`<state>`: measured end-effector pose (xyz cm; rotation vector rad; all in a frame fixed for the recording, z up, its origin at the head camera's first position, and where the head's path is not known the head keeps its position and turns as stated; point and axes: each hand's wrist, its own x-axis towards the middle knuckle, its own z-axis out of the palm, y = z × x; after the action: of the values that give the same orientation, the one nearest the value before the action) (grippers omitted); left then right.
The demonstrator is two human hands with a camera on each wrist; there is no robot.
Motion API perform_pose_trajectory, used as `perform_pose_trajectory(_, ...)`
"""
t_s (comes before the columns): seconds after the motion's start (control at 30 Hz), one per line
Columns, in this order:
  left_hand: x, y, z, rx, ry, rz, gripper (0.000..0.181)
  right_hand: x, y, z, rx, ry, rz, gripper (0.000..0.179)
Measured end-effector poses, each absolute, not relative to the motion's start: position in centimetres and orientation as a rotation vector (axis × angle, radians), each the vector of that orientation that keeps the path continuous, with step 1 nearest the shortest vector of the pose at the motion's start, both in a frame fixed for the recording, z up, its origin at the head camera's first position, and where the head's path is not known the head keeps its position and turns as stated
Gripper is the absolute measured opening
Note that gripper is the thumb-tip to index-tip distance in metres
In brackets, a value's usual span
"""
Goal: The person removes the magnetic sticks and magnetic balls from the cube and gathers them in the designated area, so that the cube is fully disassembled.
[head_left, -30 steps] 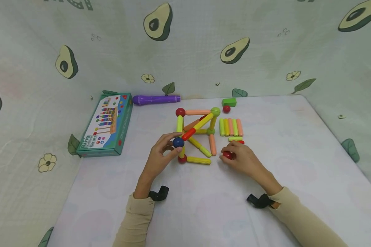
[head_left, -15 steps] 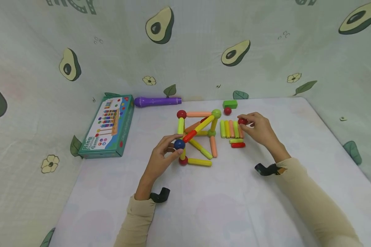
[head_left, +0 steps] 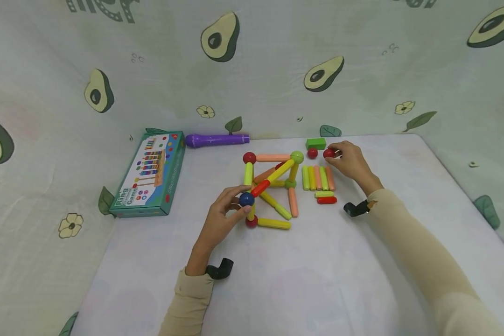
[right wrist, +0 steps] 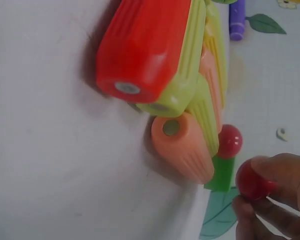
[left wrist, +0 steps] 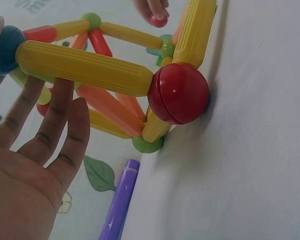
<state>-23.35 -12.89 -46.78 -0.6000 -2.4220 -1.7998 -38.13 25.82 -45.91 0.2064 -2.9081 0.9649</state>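
A frame of magnetic sticks and balls [head_left: 282, 172] stands mid-table. At its near left upper corner is a blue ball [head_left: 246, 199], which my left hand [head_left: 223, 217] holds between thumb and fingers. Below that ball, a yellow stick [left wrist: 85, 67] runs down to a red corner ball [left wrist: 180, 93]. My right hand [head_left: 352, 164] pinches a loose red ball [right wrist: 252, 179] at the back right. Close to its left sits another red ball [head_left: 312, 153], in front of a green block [head_left: 316, 143]. Nearer lies a row of loose sticks [head_left: 318, 178] in several colours.
A short lime stick [head_left: 324, 194] and a red stick [head_left: 326, 200] lie in front of the row. At the back left rest a green game box [head_left: 149, 175] and a purple microphone [head_left: 217, 140]. A printed cloth [head_left: 269, 107] hangs behind the table.
My right hand has carried the red ball from beside the frame's near side, past the loose sticks, to the back near the other red ball. The left hand keeps hold of the blue ball.
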Motion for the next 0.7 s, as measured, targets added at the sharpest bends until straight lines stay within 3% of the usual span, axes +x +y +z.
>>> perform_pose_trajectory(0.3, -22.1, -12.3, -44.5, -0.621, -2.417, -1.805, 0.047, -40.1, 25.8, -46.6, 0.202, -2.950, 0.928, 0.040)
perform_pose_trajectory(0.7, -22.0, -12.5, -44.3, -0.637, -2.423, -1.784, 0.046, -41.5, 25.5, -47.7, 0.144, -3.018, 0.932, 0.043)
